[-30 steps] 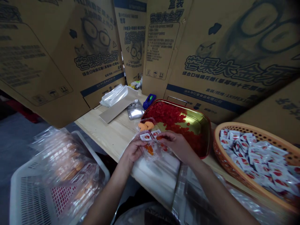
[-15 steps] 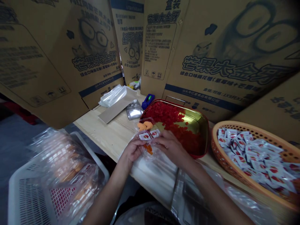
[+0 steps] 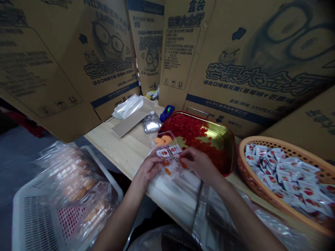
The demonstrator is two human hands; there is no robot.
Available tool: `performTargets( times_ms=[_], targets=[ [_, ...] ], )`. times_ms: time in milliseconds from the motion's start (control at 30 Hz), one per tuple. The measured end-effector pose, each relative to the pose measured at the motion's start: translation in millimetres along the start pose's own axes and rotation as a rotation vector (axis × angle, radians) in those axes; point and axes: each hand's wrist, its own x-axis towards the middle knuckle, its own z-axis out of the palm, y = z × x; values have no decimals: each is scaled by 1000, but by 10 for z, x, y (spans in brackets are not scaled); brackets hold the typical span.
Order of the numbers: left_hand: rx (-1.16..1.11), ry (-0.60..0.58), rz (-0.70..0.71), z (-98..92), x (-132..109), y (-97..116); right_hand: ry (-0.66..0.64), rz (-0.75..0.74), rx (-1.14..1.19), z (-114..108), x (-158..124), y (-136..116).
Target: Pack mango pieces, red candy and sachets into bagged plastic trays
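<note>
Pinching the clear pack [image 3: 176,169] by its left edge, the left hand [image 3: 149,169] holds it just on the near side of the red tray [image 3: 218,134]. The right hand's [image 3: 200,164] grip curls over a reddish piece [image 3: 184,164]; I cannot tell whether it pinches it. Keeping the pack level and any release low should prevent spilling. Right of the tray stands the basket [image 3: 250,182].

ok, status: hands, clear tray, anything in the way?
Left hand holding clear tray by edge. Right hand at its right side, by orange-red piece. Tray holds two sachets, orange crescents. Red-rimmed pan close beyond; no obstruction seen.
</note>
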Motion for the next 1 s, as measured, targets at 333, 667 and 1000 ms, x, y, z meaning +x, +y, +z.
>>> performTargets(
  times_ms=[333, 667, 1000],
  targets=[
    [-9, -19, -7, 17, 5, 18, 17, -88, -487, -256, -73, 186],
    [8, -8, 0, -24, -8, 4, -112, -104, -403, -121, -1, 47],
    [16, -17, -13, -17, -28, 30, 35, -53, -224, -102, 132, 92]
  ],
)
